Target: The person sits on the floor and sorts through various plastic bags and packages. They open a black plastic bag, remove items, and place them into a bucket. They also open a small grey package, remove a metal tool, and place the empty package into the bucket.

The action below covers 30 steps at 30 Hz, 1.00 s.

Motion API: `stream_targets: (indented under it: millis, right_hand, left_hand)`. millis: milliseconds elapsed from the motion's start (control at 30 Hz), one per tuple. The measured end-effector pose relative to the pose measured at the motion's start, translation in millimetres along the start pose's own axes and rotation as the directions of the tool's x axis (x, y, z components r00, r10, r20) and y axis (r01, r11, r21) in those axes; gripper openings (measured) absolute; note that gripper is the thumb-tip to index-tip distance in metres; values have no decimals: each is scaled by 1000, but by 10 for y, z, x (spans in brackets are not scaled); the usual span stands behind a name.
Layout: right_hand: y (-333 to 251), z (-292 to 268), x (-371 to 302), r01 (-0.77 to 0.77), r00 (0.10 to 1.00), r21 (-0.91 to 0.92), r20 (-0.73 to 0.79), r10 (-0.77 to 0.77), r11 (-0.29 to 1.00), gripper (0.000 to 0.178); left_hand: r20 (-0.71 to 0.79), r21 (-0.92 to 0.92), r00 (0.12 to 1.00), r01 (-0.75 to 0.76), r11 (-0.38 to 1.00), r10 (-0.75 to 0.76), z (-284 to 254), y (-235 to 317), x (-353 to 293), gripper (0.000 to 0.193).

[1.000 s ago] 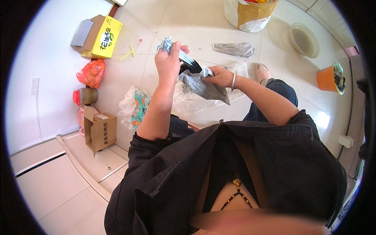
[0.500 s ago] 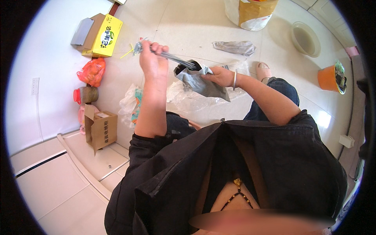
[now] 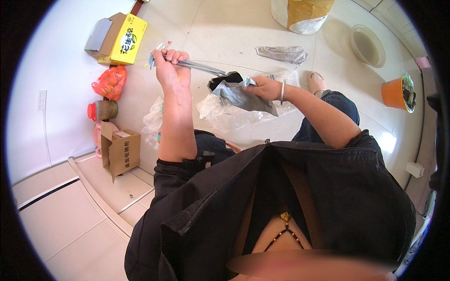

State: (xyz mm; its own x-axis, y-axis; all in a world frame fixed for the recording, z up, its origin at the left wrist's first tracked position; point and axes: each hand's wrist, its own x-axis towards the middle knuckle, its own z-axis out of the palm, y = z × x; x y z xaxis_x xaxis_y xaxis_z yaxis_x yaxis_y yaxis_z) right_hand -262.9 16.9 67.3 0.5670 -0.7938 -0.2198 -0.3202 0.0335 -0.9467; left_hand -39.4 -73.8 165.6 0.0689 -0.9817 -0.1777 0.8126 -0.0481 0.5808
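My left hand [image 3: 172, 68] is closed around one end of a bundle of thin grey rods [image 3: 201, 67]; small clear and bluish bits stick out beyond my fist. The rods slant down to the right, their far ends at the dark mouth of a grey plastic mailing bag [image 3: 246, 98]. My right hand [image 3: 266, 89] pinches the upper right edge of this bag, and the bag's mouth gapes. Clear crumpled plastic wrap [image 3: 213, 110] lies on the floor beneath the bag.
Along the left wall stand a yellow carton [image 3: 129, 40], a red plastic bag [image 3: 111, 83], a jar [image 3: 107, 111] and an open cardboard box [image 3: 126, 152]. Farther off lie a folded grey bag [image 3: 281, 54], a brown-and-white bucket [image 3: 304, 16], a basin [image 3: 368, 47] and an orange bin [image 3: 393, 93].
My left hand has moved a little left, drawing the rods farther out of the bag. My right hand and the bag have barely moved.
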Motion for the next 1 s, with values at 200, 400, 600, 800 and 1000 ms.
stream_targets:
  millis: [200,400,600,800,1000]
  right_hand:
    - [8,-41,8,-50,995,98,-86,58,994,24]
    - [55,-51,40,21,930,284,-357,85,959,15]
    - [110,-112,87,110,881,301,-471,47,947,15]
    - [30,-164,44,32,896,301,-430,106,953,16]
    - [17,-105,37,-38,919,177,-380,104,983,13]
  left_hand:
    - [0,99,999,-44,994,45,73,10,-43,33]
    - [107,524,992,-115,844,68,224,51,-192,21]
    - [295,531,955,-144,835,-23,254,165,-248,24]
    - [294,305,955,-124,944,30,170,224,-169,36]
    - [169,266,982,-126,956,83,97,144,-146,36]
